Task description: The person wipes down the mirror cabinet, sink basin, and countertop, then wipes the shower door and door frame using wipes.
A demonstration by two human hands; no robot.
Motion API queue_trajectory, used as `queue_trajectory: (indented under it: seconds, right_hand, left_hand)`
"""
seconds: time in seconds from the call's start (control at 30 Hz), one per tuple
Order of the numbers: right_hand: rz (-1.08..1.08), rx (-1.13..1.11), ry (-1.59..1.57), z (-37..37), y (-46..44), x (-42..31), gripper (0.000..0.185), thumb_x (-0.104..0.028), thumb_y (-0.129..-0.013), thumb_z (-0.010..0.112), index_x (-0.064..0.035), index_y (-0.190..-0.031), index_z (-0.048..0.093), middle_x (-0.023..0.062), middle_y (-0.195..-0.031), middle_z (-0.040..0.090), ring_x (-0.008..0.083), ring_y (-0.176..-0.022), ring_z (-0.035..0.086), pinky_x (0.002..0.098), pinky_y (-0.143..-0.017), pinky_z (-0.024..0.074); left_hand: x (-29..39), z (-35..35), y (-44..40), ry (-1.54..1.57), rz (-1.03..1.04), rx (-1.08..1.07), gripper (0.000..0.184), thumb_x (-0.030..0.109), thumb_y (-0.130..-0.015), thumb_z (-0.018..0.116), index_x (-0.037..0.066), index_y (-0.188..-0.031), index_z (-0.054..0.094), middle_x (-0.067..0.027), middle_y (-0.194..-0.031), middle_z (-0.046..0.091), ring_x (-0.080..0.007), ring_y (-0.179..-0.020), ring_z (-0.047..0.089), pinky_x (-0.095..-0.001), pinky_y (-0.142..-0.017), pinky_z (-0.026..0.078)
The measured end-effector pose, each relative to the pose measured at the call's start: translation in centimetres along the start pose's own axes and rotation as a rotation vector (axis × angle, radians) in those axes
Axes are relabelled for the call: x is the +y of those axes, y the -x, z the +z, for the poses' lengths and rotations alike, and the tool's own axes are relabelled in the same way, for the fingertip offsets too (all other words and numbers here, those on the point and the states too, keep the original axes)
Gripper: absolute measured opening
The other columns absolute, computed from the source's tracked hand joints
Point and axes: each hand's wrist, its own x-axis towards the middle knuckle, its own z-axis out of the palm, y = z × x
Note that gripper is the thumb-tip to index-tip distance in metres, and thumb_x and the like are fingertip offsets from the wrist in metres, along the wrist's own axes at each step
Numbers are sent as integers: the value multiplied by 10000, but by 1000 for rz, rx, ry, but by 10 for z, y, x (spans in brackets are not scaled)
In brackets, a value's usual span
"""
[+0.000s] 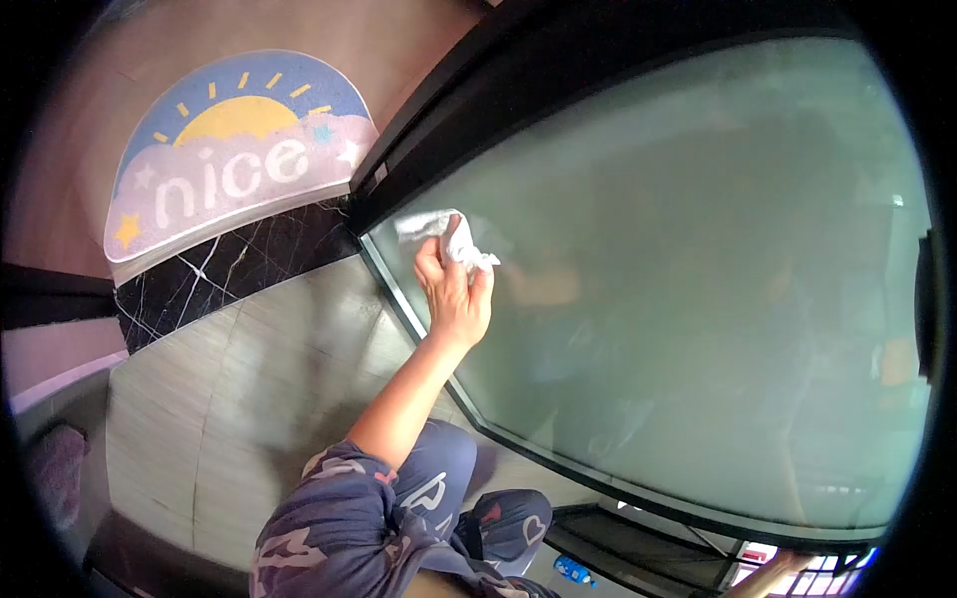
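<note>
My left hand (456, 289) is closed on a crumpled white cloth (457, 234) and presses it to the frosted glass of a door (648, 279). The cloth lies near the corner of the pane, next to the dark frame, with one flap spread flat on the glass. At the bottom right, my right hand (793, 561) is at the door's black edge and appears to grip it; most of its fingers are hidden. My knees, in dark patterned trousers, are bent beside the door.
A half-round mat (229, 164) with a sun and the word "nice" lies beyond a black marble threshold (239, 264). Grey floor tiles (249, 389) run beside the door. A blue-labelled item (573, 571) and a dark rack (638, 548) are at the bottom. Purple fabric (58, 476) is at left.
</note>
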Motion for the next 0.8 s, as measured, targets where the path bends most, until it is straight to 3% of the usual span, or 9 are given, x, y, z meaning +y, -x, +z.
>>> queue_trajectory:
  seconds: [0.17, 0.27, 0.3, 0.37, 0.43, 0.47, 0.57, 0.7, 0.8]
  right_hand:
    - [-15, 2, 6, -2, -10, 0, 386, -345, -847, 620, -33, -1067, 675, 151, -1076, 681, 326, -986, 627, 532, -923, 482]
    - [-15, 11, 21, 2, -16, 1, 386, -349, -842, 624, -35, -1059, 679, 149, -1069, 682, 325, -980, 628, 533, -918, 484]
    - [-15, 13, 26, 4, -16, 1, 386, -351, -840, 625, -35, -1056, 680, 149, -1067, 683, 324, -978, 629, 533, -916, 484]
    - [-17, 11, 18, 3, -17, 2, 386, -354, -837, 628, -36, -1051, 682, 148, -1063, 684, 324, -973, 630, 534, -913, 485]
    - [-18, 15, 16, 2, -12, -2, 387, -356, -833, 631, -38, -1045, 684, 147, -1058, 685, 323, -969, 630, 534, -909, 486]
    - [-16, 14, 10, 0, -10, -2, 387, -358, -831, 632, -38, -1043, 685, 146, -1056, 686, 323, -967, 631, 534, -908, 487]
    - [-21, 26, -5, 1, -10, 0, 387, -362, -826, 636, -40, -1035, 688, 145, -1049, 688, 322, -960, 632, 535, -903, 489]
    - [28, -82, -113, 9, 19, -7, 370, -369, -826, 642, -51, -1009, 691, 135, -1020, 691, 308, -946, 637, 524, -877, 501]
    - [65, -410, -162, 23, 39, -10, 389, -291, -891, 589, -17, -1162, 644, 159, -1153, 665, 328, -1040, 630, 510, -939, 503]
  left_hand:
    - [-29, 6, 44, -69, 140, -164, 672, 347, -986, 408, -49, -1497, 225, -307, -1546, 115, -452, -1428, 147, -525, -1162, 116]
    - [-29, 24, -7, 74, -65, -50, 813, 428, -987, 403, -13, -1531, -9, -270, -1593, -9, -487, -1458, -49, -549, -1181, -11]
    - [-39, 23, -17, 62, 86, -4, 762, 412, -1003, 362, -14, -1534, 18, -259, -1596, 18, -480, -1461, -22, -541, -1184, 8]
    - [-60, 25, -9, 88, 60, 51, 715, 404, -1016, 327, -17, -1532, 69, -245, -1597, 63, -425, -1477, 38, -504, -1193, 46]
    - [-135, 41, 4, 195, -321, 98, 723, 442, -1011, 357, -11, -1527, 131, -213, -1599, 117, -336, -1484, 111, -445, -1198, 93]
    - [-156, 41, 7, 209, -312, 96, 723, 442, -1011, 357, -11, -1527, 131, -213, -1599, 117, -336, -1484, 111, -445, -1198, 93]
    - [-194, 43, 20, 709, -925, 293, 779, 493, -986, 435, 4, -1528, 163, -158, -1610, 125, -245, -1483, 134, -379, -1199, 112]
    - [-118, 55, 29, 622, -584, 237, 739, 472, -1019, 383, 5, -1535, 133, -142, -1613, 88, -250, -1483, 96, -399, -1193, 87]
    - [37, 34, 21, 333, -137, 119, 771, 467, -1007, 376, 5, -1543, 68, -208, -1608, 4, -323, -1490, -38, -456, -1192, 16]
